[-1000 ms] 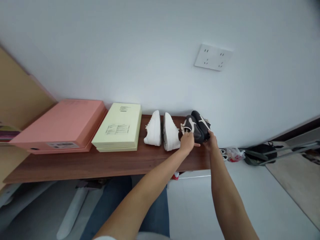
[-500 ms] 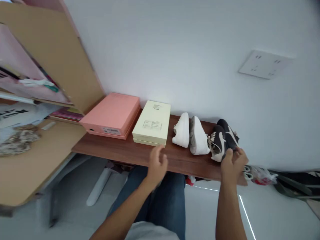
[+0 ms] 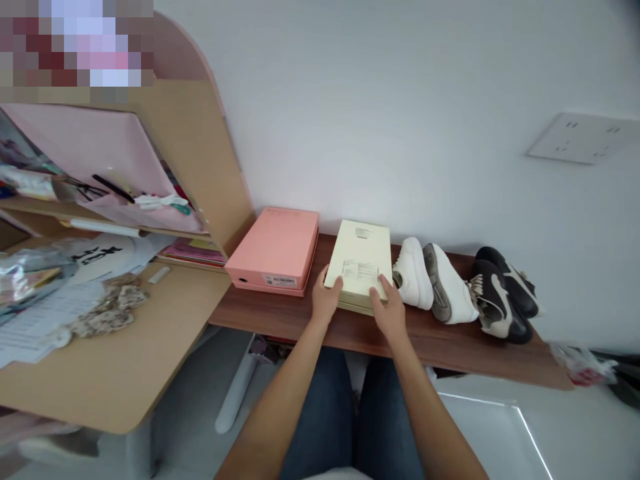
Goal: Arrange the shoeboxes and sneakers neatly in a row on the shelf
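A pale yellow shoebox (image 3: 361, 260) lies on the dark wooden bench (image 3: 425, 343), its lid bearing a white label. My left hand (image 3: 326, 299) grips its near left corner, thumb on top. My right hand (image 3: 388, 309) grips the near right corner in the same way. A pink shoebox (image 3: 276, 248) sits just left of it. To the right stand a pair of white sneakers (image 3: 431, 281) on their sides, then a pair of black sneakers (image 3: 504, 299) near the bench's right end.
A light wooden desk (image 3: 115, 360) with papers and a patterned cloth (image 3: 107, 310) stands at the left, under a pink-backed shelf unit (image 3: 85, 160). A wall socket (image 3: 583, 137) is at the upper right. A plastic bag (image 3: 580, 363) lies on the floor at the right.
Both hands let go of the black sneakers and moved left to the yellow shoebox, which they now grip. The view swung left, bringing the desk in.
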`<state>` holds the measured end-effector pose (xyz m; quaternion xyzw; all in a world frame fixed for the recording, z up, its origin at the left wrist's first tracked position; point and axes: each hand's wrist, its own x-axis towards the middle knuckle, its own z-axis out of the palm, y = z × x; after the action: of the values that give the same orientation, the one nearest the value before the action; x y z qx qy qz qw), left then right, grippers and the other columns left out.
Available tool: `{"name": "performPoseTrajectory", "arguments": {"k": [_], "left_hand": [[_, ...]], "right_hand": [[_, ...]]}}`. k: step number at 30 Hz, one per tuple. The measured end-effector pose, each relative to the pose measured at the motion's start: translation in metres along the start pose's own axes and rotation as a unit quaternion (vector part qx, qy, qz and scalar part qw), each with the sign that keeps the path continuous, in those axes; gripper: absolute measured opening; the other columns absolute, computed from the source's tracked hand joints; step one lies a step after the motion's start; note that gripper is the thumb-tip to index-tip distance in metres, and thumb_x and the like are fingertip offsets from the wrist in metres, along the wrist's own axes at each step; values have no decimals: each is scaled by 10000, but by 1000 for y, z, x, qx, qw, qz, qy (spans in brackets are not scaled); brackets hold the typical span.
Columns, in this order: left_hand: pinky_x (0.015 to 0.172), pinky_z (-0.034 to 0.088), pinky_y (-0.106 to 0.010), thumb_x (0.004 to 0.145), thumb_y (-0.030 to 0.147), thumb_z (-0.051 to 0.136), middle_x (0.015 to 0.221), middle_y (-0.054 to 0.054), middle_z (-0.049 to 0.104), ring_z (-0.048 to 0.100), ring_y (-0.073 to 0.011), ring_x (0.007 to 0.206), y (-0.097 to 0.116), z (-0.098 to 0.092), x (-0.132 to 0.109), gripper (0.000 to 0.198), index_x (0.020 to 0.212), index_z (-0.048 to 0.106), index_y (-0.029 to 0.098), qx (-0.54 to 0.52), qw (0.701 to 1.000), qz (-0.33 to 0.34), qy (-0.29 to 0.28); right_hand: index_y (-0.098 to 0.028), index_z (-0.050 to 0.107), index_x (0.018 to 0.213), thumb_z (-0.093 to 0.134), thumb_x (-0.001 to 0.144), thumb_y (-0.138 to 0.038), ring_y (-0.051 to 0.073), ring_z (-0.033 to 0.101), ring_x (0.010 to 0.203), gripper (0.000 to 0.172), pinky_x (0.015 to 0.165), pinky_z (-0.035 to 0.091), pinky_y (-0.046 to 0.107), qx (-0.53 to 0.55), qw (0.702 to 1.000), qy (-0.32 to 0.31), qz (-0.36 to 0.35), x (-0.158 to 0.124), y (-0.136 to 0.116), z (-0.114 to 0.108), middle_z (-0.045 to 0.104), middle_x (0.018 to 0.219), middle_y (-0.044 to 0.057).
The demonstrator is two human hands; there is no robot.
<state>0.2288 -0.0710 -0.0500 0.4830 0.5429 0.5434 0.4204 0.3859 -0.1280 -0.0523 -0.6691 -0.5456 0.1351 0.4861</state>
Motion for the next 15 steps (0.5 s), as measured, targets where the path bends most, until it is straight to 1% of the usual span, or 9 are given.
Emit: {"name": "performPoseTrajectory", "arguments": {"k": [5, 7, 8, 10, 11, 12, 13, 14, 15], "left_hand": [[986, 486, -353, 859, 304, 619, 1304, -111, 630, 622, -224, 1150, 6, 7, -3, 536, 1372, 503, 199, 6, 1000, -1, -30], [1024, 458, -376, 861, 332, 621, 1374, -128, 575, 573, -240, 1227, 10, 5, -7, 588, 1408, 457, 194, 19, 998, 8, -60], [1059, 426, -393, 856, 349, 629, 1422, -138, 529, 521, -253, 1288, 11, 0, -11, 624, 1427, 432, 189, 30, 997, 18, -73], [1131, 338, -418, 857, 384, 623, 1498, -146, 437, 396, -266, 1392, 13, -18, -21, 660, 1447, 404, 183, 54, 994, 52, -78], [1153, 302, -420, 870, 398, 601, 1513, -145, 414, 357, -263, 1416, 13, -31, -26, 641, 1443, 408, 183, 62, 993, 74, -69], [1160, 288, -412, 893, 406, 559, 1507, -141, 421, 359, -251, 1415, 12, -46, -30, 597, 1431, 419, 187, 62, 992, 98, -51], [1154, 300, -401, 917, 406, 512, 1482, -140, 450, 395, -237, 1392, 10, -62, -33, 545, 1412, 436, 190, 57, 991, 119, -30], [1142, 320, -390, 932, 404, 477, 1450, -142, 482, 433, -228, 1363, 9, -78, -33, 504, 1388, 454, 189, 55, 989, 135, 2], [1132, 334, -381, 934, 404, 464, 1422, -144, 504, 459, -223, 1339, 7, -94, -31, 480, 1362, 469, 185, 61, 987, 143, 42]], "right_hand": [[-148, 537, 1353, 459, 899, -528, 305, 479, 1292, 597, 1100, 354, 527, -30, 999, 15, -11, 8, 2, -5, 555, 1358, 173], [-153, 567, 1322, 458, 910, -494, 320, 462, 1302, 546, 1082, 368, 546, -63, 997, 35, -19, 13, -3, -11, 528, 1373, 185], [-151, 583, 1304, 463, 913, -474, 337, 432, 1324, 521, 1080, 357, 566, -85, 994, 58, -26, 14, -9, -14, 491, 1403, 196], [-149, 601, 1275, 485, 912, -441, 368, 365, 1367, 480, 1092, 312, 604, -117, 985, 117, -49, 10, -26, -19, 406, 1462, 209], [-158, 599, 1272, 494, 911, -429, 369, 352, 1374, 463, 1099, 294, 611, -114, 982, 138, -63, 6, -37, -20, 388, 1473, 203], [-174, 591, 1275, 498, 912, -421, 358, 359, 1372, 449, 1104, 292, 603, -93, 982, 144, -76, 0, -49, -20, 397, 1467, 189], [-195, 581, 1279, 495, 915, -419, 334, 389, 1356, 435, 1102, 314, 579, -54, 986, 131, -85, -7, -62, -16, 429, 1445, 170], [-216, 574, 1278, 489, 919, -420, 305, 433, 1326, 421, 1088, 355, 544, 2, 992, 93, -86, -15, -74, -11, 473, 1410, 148], [-234, 572, 1271, 488, 920, -428, 280, 473, 1292, 410, 1065, 398, 507, 68, 994, 39, -75, -22, -86, -3, 514, 1372, 128]]}}
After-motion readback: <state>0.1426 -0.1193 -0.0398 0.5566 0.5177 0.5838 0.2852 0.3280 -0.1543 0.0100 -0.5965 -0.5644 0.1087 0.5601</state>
